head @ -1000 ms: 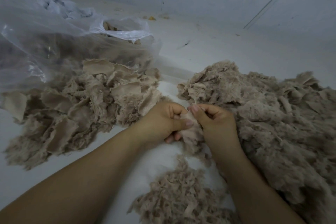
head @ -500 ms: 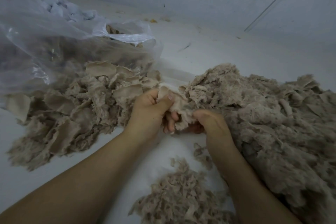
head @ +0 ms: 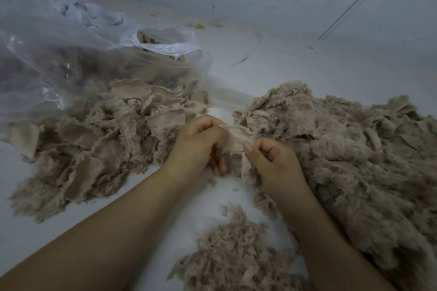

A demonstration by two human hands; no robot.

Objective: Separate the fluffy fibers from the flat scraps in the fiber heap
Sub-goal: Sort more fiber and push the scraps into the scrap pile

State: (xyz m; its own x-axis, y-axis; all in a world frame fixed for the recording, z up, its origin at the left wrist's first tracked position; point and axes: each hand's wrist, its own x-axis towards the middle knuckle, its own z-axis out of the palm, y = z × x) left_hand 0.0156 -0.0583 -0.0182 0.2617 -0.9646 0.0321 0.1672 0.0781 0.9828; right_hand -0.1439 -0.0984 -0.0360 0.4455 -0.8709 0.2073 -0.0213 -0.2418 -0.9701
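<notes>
Both hands, left hand (head: 201, 142) and right hand (head: 272, 163), pinch one flat scrap (head: 236, 140); scrap pile (head: 94, 149) and plastic bag (head: 71, 54) left, fiber heap (head: 343, 160) right.

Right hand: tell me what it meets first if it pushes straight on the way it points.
The right hand points up-left, pinching the flat scrap. Straight on, it likely meets the left hand gripping the same scrap; depth is unclear.

Taupe-beige fiber heap (head: 343, 144), paler beige scrap (head: 236, 138) — clear, white-glinting plastic bag (head: 59, 54)
</notes>
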